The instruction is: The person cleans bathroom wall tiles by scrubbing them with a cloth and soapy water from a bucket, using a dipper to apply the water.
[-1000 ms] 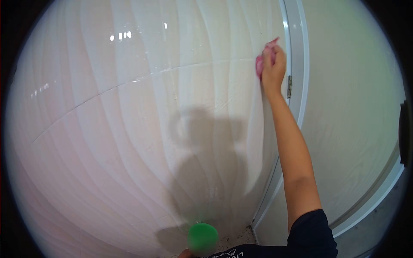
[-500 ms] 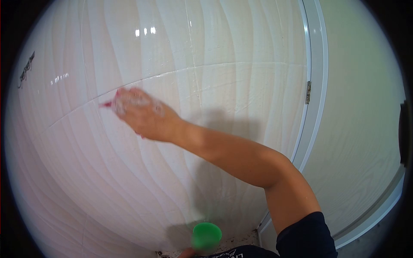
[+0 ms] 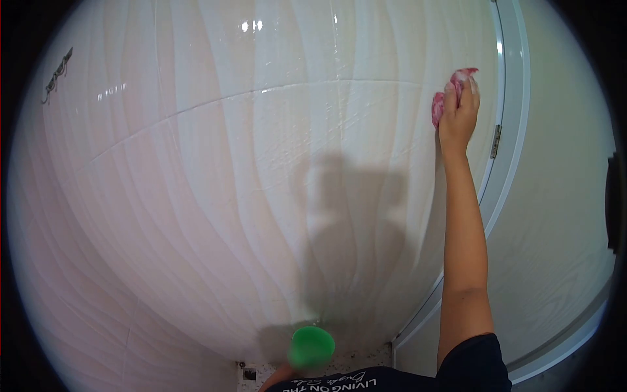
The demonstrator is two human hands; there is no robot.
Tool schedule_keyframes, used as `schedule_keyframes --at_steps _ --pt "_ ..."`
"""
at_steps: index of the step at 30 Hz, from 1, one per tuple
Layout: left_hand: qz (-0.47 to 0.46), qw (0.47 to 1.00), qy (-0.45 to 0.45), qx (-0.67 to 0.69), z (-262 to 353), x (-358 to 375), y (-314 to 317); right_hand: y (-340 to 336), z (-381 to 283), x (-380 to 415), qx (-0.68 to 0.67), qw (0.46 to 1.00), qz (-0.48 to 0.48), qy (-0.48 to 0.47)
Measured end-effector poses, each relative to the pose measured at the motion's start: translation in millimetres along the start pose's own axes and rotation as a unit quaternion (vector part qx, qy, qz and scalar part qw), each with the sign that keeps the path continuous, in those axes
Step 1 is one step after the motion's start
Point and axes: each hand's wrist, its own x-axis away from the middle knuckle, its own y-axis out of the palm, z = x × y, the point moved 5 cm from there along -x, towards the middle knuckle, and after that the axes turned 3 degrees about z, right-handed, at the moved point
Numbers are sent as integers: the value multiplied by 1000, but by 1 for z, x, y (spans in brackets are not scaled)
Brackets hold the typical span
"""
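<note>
My right hand point(image 3: 460, 120) is raised high on the right, closed round a crumpled pink cloth point(image 3: 438, 110) with white suds on it. The cloth is pressed to the wavy-patterned tiled wall point(image 3: 248, 196), close beside the door frame. Low in the view, in front of my body, is a green cup point(image 3: 312, 347), its lower part blurred. My left hand point(image 3: 281, 374) shows only in part at the cup's lower left and holds it; most of its fingers are hidden.
A pale door point(image 3: 555, 196) with a metal hinge point(image 3: 496, 142) stands at the right in a whitish frame point(image 3: 516, 98). A metal hook rack point(image 3: 57, 76) hangs on the left wall. Below lies a speckled floor point(image 3: 366, 356) with a small drain point(image 3: 249, 374).
My right hand has swept the pink cloth from the left of the wall across to the far right, beside the door frame. The green cup stays low in front of me.
</note>
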Motion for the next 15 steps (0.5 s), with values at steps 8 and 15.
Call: schedule_keyframes --at_steps 8,15 --pt "-4 998 -53 29 29 -8 -19 0 -71 117 -10 930 -276 -241" --pt "-49 979 -171 103 21 -15 -12 31 -62 27 -32 991 -56 -121"
